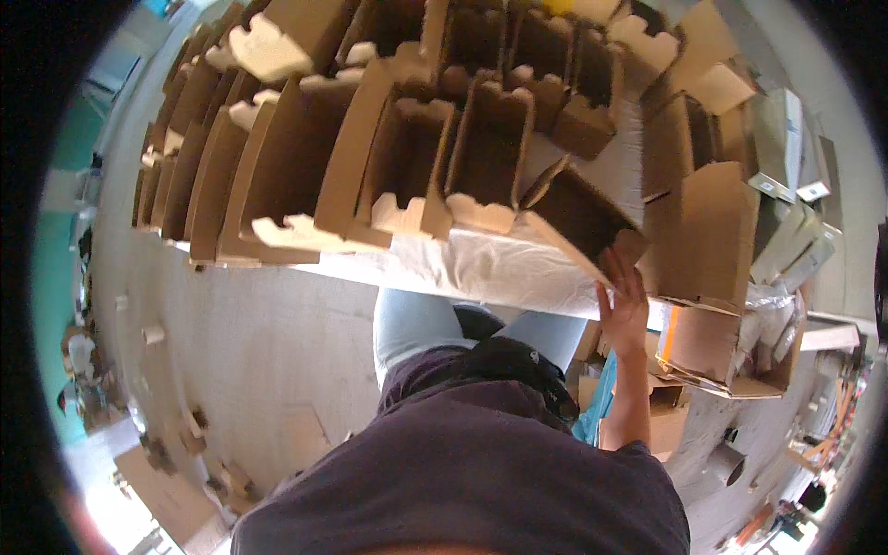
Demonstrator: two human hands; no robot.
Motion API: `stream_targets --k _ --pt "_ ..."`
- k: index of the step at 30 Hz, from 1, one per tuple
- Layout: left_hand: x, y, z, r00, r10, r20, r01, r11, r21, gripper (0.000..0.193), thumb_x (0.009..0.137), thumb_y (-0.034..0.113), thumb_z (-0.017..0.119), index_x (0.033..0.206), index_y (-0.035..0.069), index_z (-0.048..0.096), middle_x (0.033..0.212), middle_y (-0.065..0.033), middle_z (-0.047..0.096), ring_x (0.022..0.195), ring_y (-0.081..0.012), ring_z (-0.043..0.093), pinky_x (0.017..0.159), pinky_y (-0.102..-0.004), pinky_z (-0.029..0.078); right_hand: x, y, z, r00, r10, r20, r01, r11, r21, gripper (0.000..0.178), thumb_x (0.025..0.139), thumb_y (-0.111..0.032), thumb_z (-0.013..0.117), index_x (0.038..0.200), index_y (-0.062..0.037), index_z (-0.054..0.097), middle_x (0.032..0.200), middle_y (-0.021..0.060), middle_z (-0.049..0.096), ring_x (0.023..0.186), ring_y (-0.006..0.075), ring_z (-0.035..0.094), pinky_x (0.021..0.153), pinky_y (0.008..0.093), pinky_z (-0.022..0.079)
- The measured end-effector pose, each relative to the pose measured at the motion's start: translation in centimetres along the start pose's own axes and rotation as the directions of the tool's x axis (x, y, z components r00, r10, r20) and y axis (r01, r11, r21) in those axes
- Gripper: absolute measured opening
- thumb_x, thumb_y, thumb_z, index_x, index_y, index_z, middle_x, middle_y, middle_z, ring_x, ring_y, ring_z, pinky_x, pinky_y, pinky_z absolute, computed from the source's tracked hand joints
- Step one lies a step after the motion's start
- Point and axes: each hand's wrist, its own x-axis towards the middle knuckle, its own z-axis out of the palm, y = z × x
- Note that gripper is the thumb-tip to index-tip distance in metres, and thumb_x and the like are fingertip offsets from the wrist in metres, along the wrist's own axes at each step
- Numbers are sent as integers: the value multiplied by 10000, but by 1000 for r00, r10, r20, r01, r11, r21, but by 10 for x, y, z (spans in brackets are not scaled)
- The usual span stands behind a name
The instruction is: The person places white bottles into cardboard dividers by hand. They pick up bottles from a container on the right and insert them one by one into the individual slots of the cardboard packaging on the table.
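Observation:
My right hand [625, 305] is at the near end of an open-topped brown cardboard box [585, 208], which sits askew to the row beside it. Its fingers reach over the box's near end and the thumb lies on the outer side, so the hand grips that end. The inside of this box is dark. To its left stand two narrow open boxes [486, 153] with notched front edges, side by side on a table with a pale cover [490, 264]. My left hand does not show.
Rows of similar cardboard bins [296, 153] fill the table's left and far side. At right stand a taller carton [708, 231], pale flat boxes [777, 153] and a carton with clear plastic bags [768, 324]. Cardboard pieces [171, 490] lie on the floor at lower left.

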Motion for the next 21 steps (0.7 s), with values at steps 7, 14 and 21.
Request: stream_targets --k 7,14,21 --pt "-58 5 -38 901 -357 247 409 888 -210 529 956 558 491 1178 78 475 999 -134 597 893 -290 606 774 -458 510 -22 40 27 1000 16 10 -15 997 -81 340 946 -228 608 1203 -6 615 1269 189 594 1146 369 570 999 432 446" --pt "-78 30 -38 978 -74 194 28 972 233 630 974 565 442 1336 50 439 1244 -234 565 1123 -376 578 972 -543 461 -9 33 12 979 138 147 -133 990 -40 432 964 -322 596 1171 56 624 1182 249 640 1092 399 617 919 433 495" --pt "-78 33 -35 952 -152 266 100 975 200 678 987 530 431 1441 31 360 1350 -280 498 1217 -427 528 1043 -587 396 -17 44 17 976 118 182 -102 991 -91 434 986 -305 562 1374 -115 518 1238 227 623 1103 374 630 921 410 514"
